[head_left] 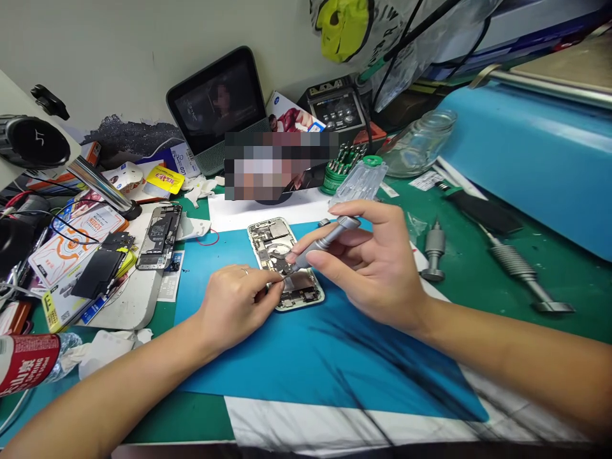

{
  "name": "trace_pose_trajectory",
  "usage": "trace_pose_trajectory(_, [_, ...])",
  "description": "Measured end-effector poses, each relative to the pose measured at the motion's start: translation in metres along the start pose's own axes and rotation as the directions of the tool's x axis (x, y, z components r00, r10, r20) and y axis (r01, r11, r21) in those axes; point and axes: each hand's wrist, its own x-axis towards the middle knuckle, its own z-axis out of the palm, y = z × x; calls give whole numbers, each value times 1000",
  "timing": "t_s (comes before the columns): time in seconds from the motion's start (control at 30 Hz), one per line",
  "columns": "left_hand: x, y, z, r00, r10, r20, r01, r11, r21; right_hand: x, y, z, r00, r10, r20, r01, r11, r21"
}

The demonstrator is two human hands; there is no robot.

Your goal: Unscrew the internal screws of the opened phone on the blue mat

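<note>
An opened phone (301, 278) with bare inner parts lies on a blue mat (268, 357). Gripped in my right hand (382, 261) is a grey metal screwdriver (318, 247), tilted so its tip points down and left over the middle of the phone. My left hand (239, 303) rests at the phone's left edge. Its thumb and forefinger are pinched together close to the screwdriver's tip; whatever sits between them is too small to make out.
Two more screwdrivers, a short one (435, 252) and a longer one (523, 271), lie at right. A second opened phone (160, 236) rests on a cluttered white stand at left. Behind are a green bit holder (337, 172), a glass jar (421, 143) and a screen device (217, 102).
</note>
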Motion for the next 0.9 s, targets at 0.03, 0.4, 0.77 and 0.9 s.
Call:
trace_pose_trajectory(0.03, [0, 0, 0, 1000, 0, 2, 0, 1000, 1, 0, 0, 0, 1000, -2, 3, 2, 1000, -3])
trace_pose_trajectory(0.4, [0, 0, 1, 1000, 7, 1, -7, 1000, -6, 0, 0, -1, 1000, 10, 21, -9, 1000, -21])
trace_pose_trajectory(0.77, [0, 0, 1, 1000, 22, 4, -21, 1000, -11, -1, 2, -1, 1000, -4, 30, 4, 1000, -1])
trace_pose_trajectory(0.9, [0, -1, 1, 1000, 30, 3, -29, 999, -14, -1, 2, -2, 999, 23, 40, -23, 1000, 6])
